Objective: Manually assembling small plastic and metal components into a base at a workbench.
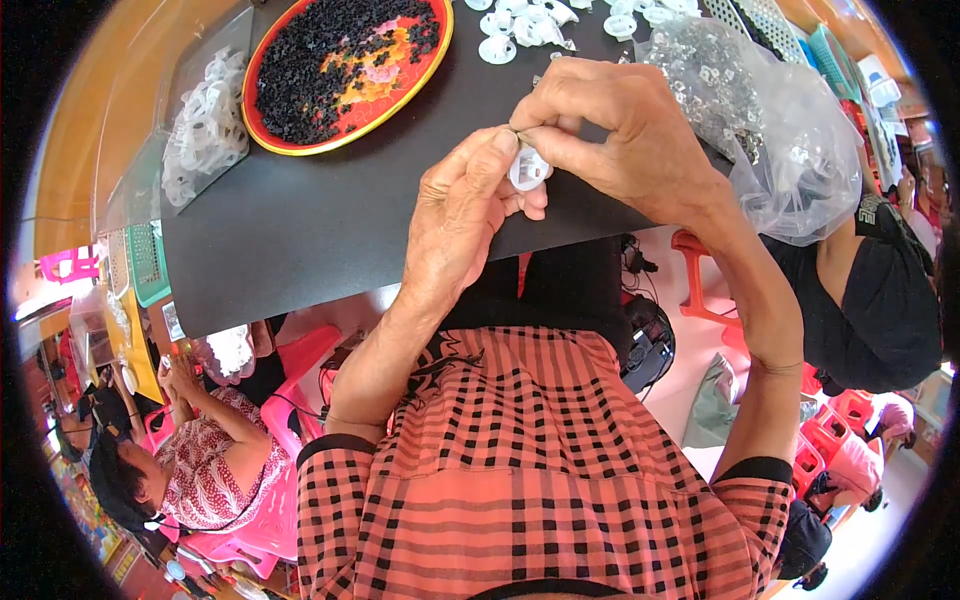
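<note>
Over the dark table's front part, my left hand (468, 190) holds a round white plastic part (528, 168) between thumb and fingers. Slots and raised shapes show on its face. My right hand (625, 125) comes in from the right, thumb and forefinger pinched at the part's upper edge, next to my left thumb. Something tiny and dark sits in that pinch, too small to name. Beyond my right hand, more white round parts (520, 22) lie loose at the far edge. A clear plastic bag of small metal pieces (705, 80) rests just right of my right hand.
A red tray with a yellow rim (440, 70) holds many small black pieces at the far left. Beside it, a clear container (180, 185) has white ring-like parts. Pink stools (270, 525) and seated people are on both sides. A red stool (695, 285) stands at the right.
</note>
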